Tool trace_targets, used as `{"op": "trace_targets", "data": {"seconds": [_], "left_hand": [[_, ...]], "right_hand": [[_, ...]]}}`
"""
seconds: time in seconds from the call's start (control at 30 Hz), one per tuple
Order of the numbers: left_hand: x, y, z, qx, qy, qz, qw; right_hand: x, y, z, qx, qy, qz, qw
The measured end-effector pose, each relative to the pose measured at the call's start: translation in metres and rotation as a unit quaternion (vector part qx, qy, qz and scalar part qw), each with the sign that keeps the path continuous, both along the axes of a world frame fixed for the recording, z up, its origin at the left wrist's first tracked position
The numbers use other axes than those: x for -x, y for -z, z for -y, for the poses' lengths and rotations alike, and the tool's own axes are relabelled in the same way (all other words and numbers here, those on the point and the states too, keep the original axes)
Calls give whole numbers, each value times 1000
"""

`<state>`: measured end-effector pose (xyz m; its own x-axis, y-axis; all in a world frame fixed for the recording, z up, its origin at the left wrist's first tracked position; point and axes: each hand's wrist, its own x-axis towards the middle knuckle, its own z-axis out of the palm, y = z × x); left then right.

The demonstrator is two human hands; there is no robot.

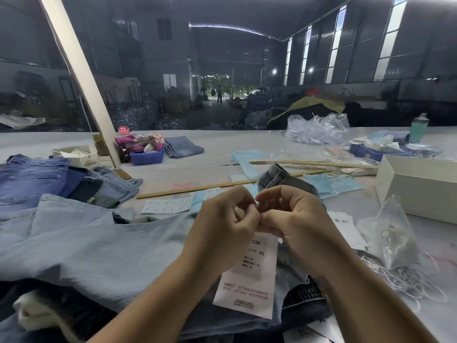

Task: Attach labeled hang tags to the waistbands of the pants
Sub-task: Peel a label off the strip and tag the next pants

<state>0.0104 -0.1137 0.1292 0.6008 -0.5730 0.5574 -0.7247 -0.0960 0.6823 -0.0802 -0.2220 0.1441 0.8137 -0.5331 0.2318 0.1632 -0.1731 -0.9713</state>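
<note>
Denim: folded blue jeans (pixel 32 179) stacked at left edge; pale blue pants (pixel 99 243) spread across lower left. Wooden ruler (pixel 197 188) at centre. Left hand (pixel 222 233) and right hand (pixel 294 219), fingers curled, fingertips meeting, pinch top of white hang tag (pixel 249 276), lower centre. Clear bag (pixel 393 233) and white box (pixel 420 186) at right.
</note>
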Motion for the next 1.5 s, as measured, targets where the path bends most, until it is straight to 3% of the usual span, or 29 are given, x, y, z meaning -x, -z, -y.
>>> {"op": "trace_targets", "data": {"seconds": [0.17,0.33,0.67,0.87,1.17,1.5], "left_hand": [[6,-3,0,10,10,37,999],[8,-3,1,34,4,42,999],[17,-5,5,45,13,38,998],[18,-4,4,34,47,45,997],[13,0,7,70,89,-79,990],[21,-1,7,53,62,-45,996]], "right_hand": [[12,-2,0,38,-13,5,999],[16,4,0,-40,-17,50,998],[27,12,3,13,122,82,989],[29,15,1,-20,83,94,992],[26,18,7,-90,53,135,985],[23,24,10,-158,6,160,974]]}}
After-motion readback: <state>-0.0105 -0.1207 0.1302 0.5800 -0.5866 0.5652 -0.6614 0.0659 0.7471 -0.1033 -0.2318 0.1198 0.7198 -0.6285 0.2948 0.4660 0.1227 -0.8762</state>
